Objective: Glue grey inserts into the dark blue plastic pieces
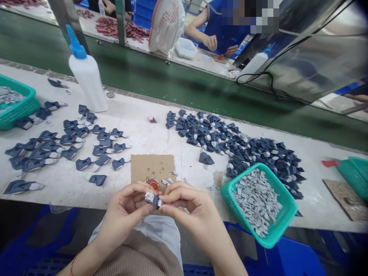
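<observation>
Both hands meet just over the front edge of the cardboard piece [139,166]. Between the fingertips of my left hand [130,205] is a small blue and grey part [150,197]. My right hand [185,201] pinches its right end, where a small light-grey piece [159,203] shows. Right behind the fingers, a red round dish [152,184] with tiny metal bits lies on the cardboard. A few small silver pieces [166,181] lie beside the dish, close to my right fingertips.
Dark blue parts [212,132] are heaped at the right; several more [71,140] lie at the left. A green basket [290,205] holds grey pieces; another [33,100] stands far left. A white bottle [89,82] stands behind. Across the green strip, a person [224,28] works.
</observation>
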Demonstrator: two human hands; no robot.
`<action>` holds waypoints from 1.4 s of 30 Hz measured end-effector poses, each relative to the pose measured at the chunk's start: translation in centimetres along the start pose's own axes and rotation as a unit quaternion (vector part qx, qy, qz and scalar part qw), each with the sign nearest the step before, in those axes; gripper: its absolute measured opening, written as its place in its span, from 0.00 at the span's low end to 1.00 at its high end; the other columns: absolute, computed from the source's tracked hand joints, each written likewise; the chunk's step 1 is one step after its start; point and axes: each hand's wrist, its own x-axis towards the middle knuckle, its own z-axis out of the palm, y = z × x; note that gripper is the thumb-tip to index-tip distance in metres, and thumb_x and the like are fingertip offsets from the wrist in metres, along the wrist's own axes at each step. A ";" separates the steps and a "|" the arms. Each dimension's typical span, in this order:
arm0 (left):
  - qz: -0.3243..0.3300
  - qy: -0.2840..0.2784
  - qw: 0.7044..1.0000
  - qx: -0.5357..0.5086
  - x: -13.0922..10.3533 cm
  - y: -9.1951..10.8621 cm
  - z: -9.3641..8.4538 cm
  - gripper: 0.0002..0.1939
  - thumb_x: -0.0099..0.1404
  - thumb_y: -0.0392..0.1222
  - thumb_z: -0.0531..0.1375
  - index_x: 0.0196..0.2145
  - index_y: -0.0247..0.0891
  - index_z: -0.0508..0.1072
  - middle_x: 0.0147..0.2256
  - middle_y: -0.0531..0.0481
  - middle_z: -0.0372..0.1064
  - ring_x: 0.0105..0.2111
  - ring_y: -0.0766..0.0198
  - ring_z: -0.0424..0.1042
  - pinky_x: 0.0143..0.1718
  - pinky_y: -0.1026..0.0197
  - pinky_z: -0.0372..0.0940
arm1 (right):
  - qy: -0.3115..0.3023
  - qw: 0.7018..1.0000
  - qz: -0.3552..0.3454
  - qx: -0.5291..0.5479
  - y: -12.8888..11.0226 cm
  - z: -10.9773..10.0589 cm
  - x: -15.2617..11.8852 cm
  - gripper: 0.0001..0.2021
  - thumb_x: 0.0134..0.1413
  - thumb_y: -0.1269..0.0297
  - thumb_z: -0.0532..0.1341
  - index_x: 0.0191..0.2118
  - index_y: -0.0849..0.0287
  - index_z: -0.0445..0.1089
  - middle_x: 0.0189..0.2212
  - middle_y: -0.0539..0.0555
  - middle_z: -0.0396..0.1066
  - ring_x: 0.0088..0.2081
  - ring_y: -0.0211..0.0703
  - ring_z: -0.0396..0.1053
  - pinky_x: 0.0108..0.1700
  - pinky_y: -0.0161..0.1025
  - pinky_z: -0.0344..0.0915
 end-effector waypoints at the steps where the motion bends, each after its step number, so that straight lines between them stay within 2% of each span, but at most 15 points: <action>1: 0.002 -0.003 1.000 0.006 0.0 0.0 -0.1 0.10 0.58 0.27 0.66 0.34 0.42 0.79 0.35 0.53 0.75 0.38 0.67 0.77 0.39 0.72 0.72 | 0.008 1.000 -0.019 -0.021 0.0 0.1 -0.2 0.06 0.48 0.73 0.69 0.31 0.53 0.79 0.33 0.50 0.75 0.40 0.38 0.73 0.41 0.31 0.71; 6: 0.009 -0.006 1.000 0.020 0.0 -0.3 0.2 0.11 0.58 0.28 0.66 0.35 0.43 0.80 0.36 0.52 0.75 0.39 0.65 0.77 0.41 0.69 0.73 | 0.041 0.989 -0.084 -0.117 -0.2 0.3 -1.4 0.05 0.54 0.73 0.66 0.34 0.55 0.78 0.34 0.51 0.76 0.38 0.38 0.74 0.40 0.32 0.70; 10: 0.027 -0.015 0.999 0.013 -0.1 -0.4 0.7 0.10 0.57 0.28 0.67 0.34 0.41 0.80 0.35 0.50 0.75 0.39 0.63 0.78 0.43 0.66 0.73 | 0.048 0.990 -0.065 -0.120 -0.3 -0.2 -1.9 0.04 0.54 0.70 0.66 0.32 0.54 0.78 0.33 0.52 0.75 0.36 0.40 0.74 0.37 0.33 0.71; 15: 0.015 -0.032 0.999 0.007 -0.1 -0.3 0.9 0.11 0.56 0.28 0.68 0.34 0.43 0.81 0.35 0.50 0.76 0.38 0.62 0.78 0.42 0.64 0.73 | 0.023 0.999 0.008 -0.026 -0.2 -0.8 -1.7 0.01 0.48 0.67 0.69 0.29 0.54 0.79 0.32 0.53 0.75 0.37 0.44 0.75 0.37 0.36 0.73; 20: 0.010 -0.059 0.998 0.014 -0.2 -0.2 0.8 0.11 0.55 0.29 0.68 0.34 0.44 0.83 0.35 0.48 0.76 0.37 0.61 0.77 0.41 0.62 0.74 | 0.008 0.999 0.043 0.031 -0.2 -1.0 -1.7 0.04 0.44 0.69 0.72 0.25 0.55 0.78 0.30 0.52 0.74 0.34 0.41 0.73 0.38 0.36 0.72; 22: 0.001 -0.066 0.998 0.004 -0.1 -0.2 0.8 0.12 0.54 0.29 0.69 0.34 0.45 0.83 0.34 0.49 0.76 0.36 0.62 0.77 0.40 0.62 0.74 | 0.000 0.995 0.058 0.087 0.1 -0.9 -1.7 0.06 0.41 0.70 0.73 0.24 0.55 0.77 0.28 0.50 0.74 0.33 0.40 0.73 0.39 0.35 0.71; 25: -0.007 -0.076 0.997 -0.012 0.1 -0.3 0.9 0.12 0.53 0.30 0.70 0.34 0.45 0.83 0.35 0.48 0.77 0.36 0.61 0.77 0.39 0.61 0.73 | -0.021 0.974 0.091 0.208 0.7 -0.7 -1.6 0.07 0.40 0.72 0.74 0.25 0.54 0.76 0.27 0.47 0.73 0.35 0.37 0.73 0.41 0.32 0.70; 29: -0.009 -0.098 0.995 -0.018 0.3 -0.3 1.0 0.13 0.55 0.31 0.69 0.35 0.48 0.83 0.35 0.49 0.77 0.35 0.62 0.76 0.36 0.63 0.72 | -0.045 0.937 0.132 0.319 1.4 -0.2 -1.7 0.08 0.42 0.71 0.73 0.26 0.55 0.74 0.31 0.48 0.74 0.34 0.35 0.73 0.36 0.32 0.71; 32: -0.010 -0.087 0.996 -0.008 0.3 -0.2 0.9 0.12 0.54 0.32 0.70 0.35 0.49 0.83 0.34 0.48 0.77 0.35 0.61 0.76 0.36 0.61 0.72 | -0.036 0.929 0.142 0.340 1.4 0.2 -2.0 0.09 0.42 0.69 0.74 0.26 0.56 0.73 0.32 0.49 0.73 0.32 0.35 0.72 0.34 0.32 0.71; 38: -0.040 -0.089 0.995 -0.032 0.3 -0.2 1.3 0.11 0.53 0.35 0.71 0.34 0.48 0.84 0.34 0.48 0.75 0.28 0.63 0.75 0.30 0.61 0.73 | 0.009 0.946 0.105 0.305 1.7 0.7 -2.3 0.10 0.43 0.66 0.73 0.25 0.57 0.71 0.32 0.49 0.69 0.31 0.34 0.70 0.34 0.32 0.71; 42: -0.078 -0.071 0.992 -0.066 0.4 -0.4 1.8 0.09 0.54 0.37 0.71 0.35 0.43 0.83 0.31 0.49 0.76 0.25 0.64 0.74 0.28 0.61 0.73 | 0.041 0.953 0.077 0.290 2.8 1.3 -2.1 0.13 0.43 0.60 0.73 0.27 0.57 0.69 0.32 0.49 0.70 0.26 0.34 0.69 0.30 0.34 0.72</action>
